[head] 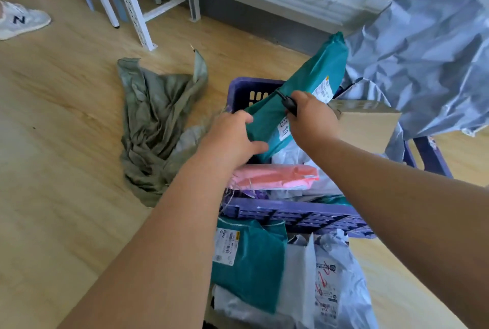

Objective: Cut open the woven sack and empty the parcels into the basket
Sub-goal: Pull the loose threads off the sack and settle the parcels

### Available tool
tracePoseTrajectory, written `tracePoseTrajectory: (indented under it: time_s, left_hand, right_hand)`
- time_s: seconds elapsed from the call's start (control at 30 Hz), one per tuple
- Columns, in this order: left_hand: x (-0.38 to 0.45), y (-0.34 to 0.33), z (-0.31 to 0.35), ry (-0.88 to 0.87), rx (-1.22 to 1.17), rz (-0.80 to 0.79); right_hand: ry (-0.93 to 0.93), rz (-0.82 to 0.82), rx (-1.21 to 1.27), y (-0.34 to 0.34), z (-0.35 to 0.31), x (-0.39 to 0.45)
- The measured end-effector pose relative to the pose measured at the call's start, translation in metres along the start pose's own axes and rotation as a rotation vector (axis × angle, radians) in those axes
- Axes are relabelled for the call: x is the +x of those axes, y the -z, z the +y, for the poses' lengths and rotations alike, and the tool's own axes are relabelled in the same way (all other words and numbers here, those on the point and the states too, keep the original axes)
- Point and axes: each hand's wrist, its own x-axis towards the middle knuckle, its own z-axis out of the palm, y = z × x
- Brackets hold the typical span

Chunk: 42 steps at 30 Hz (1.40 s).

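Two hands meet on one long teal parcel [304, 98] above the purple basket [291, 216], which serves as the landmark for everything else. The left hand [232, 140] curls its fingers round the parcel's near end, thumb on top, over the basket's left side. The right hand [311, 116] presses on the parcel's middle while its fingers are clenched round a small black cutter [287, 102], the tip pointing toward the basket's far left corner. Holding the tool and steadying the parcel together suggests the person does not want to set the cutter down between steps; the two-handed hold likely serves to tilt the long parcel so it fits among the rest.

Inside the basket lie a pink parcel [280, 176], pale plastic ones, and a brown cardboard box [370, 127] leaning on the right wall. A crumpled grey-blue bag [423, 58] rises over the basket's far right edge. Just in front of the near wall, outside the basket, a second teal parcel [254, 257] and white mailers [330, 281] lie on the floor.

The woven sack [158, 122] lies on the wooden floor just left of the basket: olive-grey, limp, flattened and twisted, apparently already cut open and emptied. Beyond the basket stand white table legs [137, 11]; far to the left is a white sneaker [21, 21].
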Motion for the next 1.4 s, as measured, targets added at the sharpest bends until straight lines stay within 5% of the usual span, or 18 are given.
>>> tracePoseTrajectory:
  time_s: [0.2,0.37,0.5,0.6,0.7,0.9,1.03,1.13,1.27,1.4]
  left_hand:
    - [0.019,-0.038,0.012,-0.110,-0.190,0.438]
    - [0.028,-0.049,0.030,-0.137,-0.374,0.418]
    - [0.028,-0.057,0.040,-0.137,-0.283,0.120]
    - [0.016,-0.058,0.035,-0.107,0.060,-0.273]
    - [0.008,-0.055,0.027,-0.047,0.332,-0.429]
    - [0.005,-0.017,-0.008,0.027,0.343,-0.344]
    - [-0.001,-0.005,-0.026,0.056,0.421,-0.490]
    - [-0.003,-0.004,-0.034,0.066,0.494,-0.484]
    - [-0.002,-0.010,-0.044,0.031,0.532,-0.371]
    - [0.000,-0.011,-0.051,0.065,0.355,-0.178]
  right_hand:
    - [-0.140,0.266,0.313,0.028,0.009,-0.015]
    - [-0.194,0.378,0.417,0.056,0.027,-0.031]
    - [-0.224,0.464,0.305,0.073,0.044,-0.041]
    - [-0.234,0.551,0.198,0.086,0.052,-0.039]
    - [-0.145,0.639,0.162,0.089,0.046,-0.029]
    - [-0.287,-0.054,0.013,0.045,0.065,-0.033]
    - [-0.164,0.018,0.149,0.027,0.039,-0.043]
    - [-0.042,-0.300,0.362,0.018,0.003,-0.053]
    - [0.037,-0.676,0.079,-0.005,-0.020,-0.069]
    - [-0.010,-0.648,-0.085,-0.008,-0.014,-0.060]
